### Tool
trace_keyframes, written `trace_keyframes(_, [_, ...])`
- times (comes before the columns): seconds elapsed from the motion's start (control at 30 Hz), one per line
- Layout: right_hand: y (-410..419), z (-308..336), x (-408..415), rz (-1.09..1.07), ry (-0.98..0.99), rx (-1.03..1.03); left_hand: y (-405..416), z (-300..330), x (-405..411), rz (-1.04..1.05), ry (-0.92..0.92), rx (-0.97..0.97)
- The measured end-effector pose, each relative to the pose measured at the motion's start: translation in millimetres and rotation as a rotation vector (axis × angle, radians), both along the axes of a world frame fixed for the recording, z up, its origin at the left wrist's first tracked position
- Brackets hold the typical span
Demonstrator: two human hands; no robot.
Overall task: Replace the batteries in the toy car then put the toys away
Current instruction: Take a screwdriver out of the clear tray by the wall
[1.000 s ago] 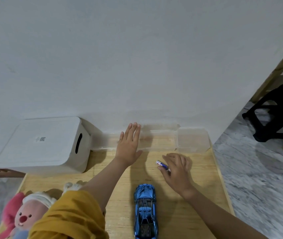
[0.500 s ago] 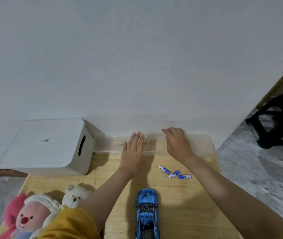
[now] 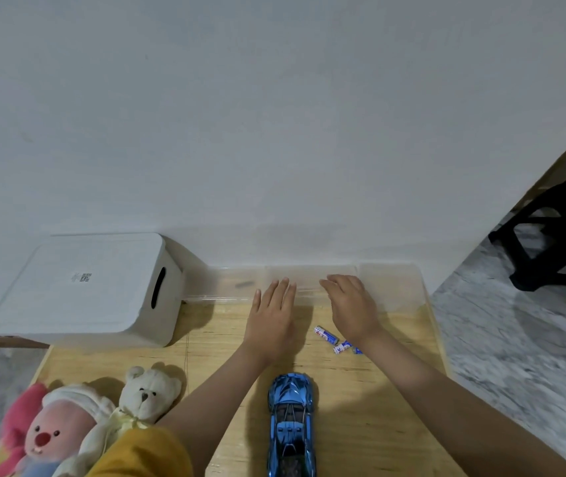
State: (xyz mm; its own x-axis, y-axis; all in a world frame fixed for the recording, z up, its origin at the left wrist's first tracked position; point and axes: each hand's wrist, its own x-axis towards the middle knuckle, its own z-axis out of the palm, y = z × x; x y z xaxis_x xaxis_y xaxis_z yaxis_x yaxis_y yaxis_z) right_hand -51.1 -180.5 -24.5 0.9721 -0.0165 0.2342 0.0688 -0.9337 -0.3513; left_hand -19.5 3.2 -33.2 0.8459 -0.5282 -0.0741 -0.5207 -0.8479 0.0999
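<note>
Both hands reach to the clear tray (image 3: pixel 391 287) at the wall: left hand (image 3: pixel 271 321) flat and spread, right hand (image 3: pixel 352 306) loosely curled, holding nothing. Batteries (image 3: pixel 335 339) lie loose on the table (image 3: pixel 378 407); the toy car (image 3: pixel 291 425) waits nearer, unopened. Next, probably, turning it over.

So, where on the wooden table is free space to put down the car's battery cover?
Bare wood lies right of the blue toy car, below the batteries. Another patch lies between the white box and the plush toys. It is crowded around both hands, left and right, at the clear tray.
</note>
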Motion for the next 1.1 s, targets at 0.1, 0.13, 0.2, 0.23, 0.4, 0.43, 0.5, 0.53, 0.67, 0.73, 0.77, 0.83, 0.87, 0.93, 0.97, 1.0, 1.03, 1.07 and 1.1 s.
trace_keyframes(0.1, [2, -5, -2, 0.011, 0.125, 0.005, 3, -2, 0, -0.023, 0.021, -0.012])
trace_keyframes(0.13, [2, -8, -3, 0.024, 0.162, -0.003, 4, -2, 1, -0.032, 0.031, -0.017])
trace_keyframes(0.2, [1, -11, -5, 0.026, 0.193, -0.018, 5, -2, 1, -0.04, 0.037, -0.034])
trace_keyframes(0.23, [1, -11, -4, 0.018, 0.198, -0.014, 5, -2, 1, -0.041, 0.035, -0.041])
trace_keyframes(0.4, [3, -15, -3, -0.002, 0.223, -0.019, 3, -6, 1, -0.025, 0.041, -0.062])
trace_keyframes(0.43, [3, -15, -3, -0.005, 0.224, -0.02, 3, -7, 2, -0.021, 0.038, -0.07])
trace_keyframes(0.5, [3, -17, -2, -0.009, 0.228, -0.03, 2, -9, 2, -0.017, 0.036, -0.079])
trace_keyframes(0.53, [3, -17, -1, -0.009, 0.23, -0.04, 2, -10, 2, -0.018, 0.038, -0.079])
trace_keyframes(0.67, [4, -17, -2, -0.002, 0.237, -0.058, 3, -13, 1, -0.017, 0.047, -0.075])
trace_keyframes(0.73, [4, -17, -3, -0.003, 0.234, -0.057, 3, -14, 0, -0.02, 0.052, -0.071])
trace_keyframes(0.77, [4, -18, -3, -0.005, 0.229, -0.057, 3, -14, -1, -0.021, 0.056, -0.068])
trace_keyframes(0.83, [5, -18, -3, -0.007, 0.216, -0.057, 3, -13, -1, -0.021, 0.067, -0.064])
trace_keyframes(0.87, [5, -18, -3, -0.008, 0.214, -0.056, 3, -13, -1, -0.02, 0.072, -0.061])
trace_keyframes(0.93, [5, -18, -4, -0.006, 0.22, -0.041, 4, -12, -2, -0.017, 0.087, -0.059])
trace_keyframes(0.97, [5, -18, -4, -0.002, 0.224, -0.027, 4, -10, -2, -0.015, 0.1, -0.06])
trace_keyframes(1.0, [6, -17, -5, 0.002, 0.227, -0.017, 4, -9, -2, -0.013, 0.115, -0.061])
trace_keyframes(1.03, [6, -17, -4, 0.005, 0.228, -0.015, 4, -7, -2, -0.012, 0.132, -0.061])
trace_keyframes(1.07, [7, -16, -4, 0.006, 0.23, -0.019, 4, -5, -1, -0.012, 0.151, -0.063])
trace_keyframes(1.1, [8, -15, -3, 0.005, 0.228, -0.03, 5, -2, 1, -0.014, 0.168, -0.066])
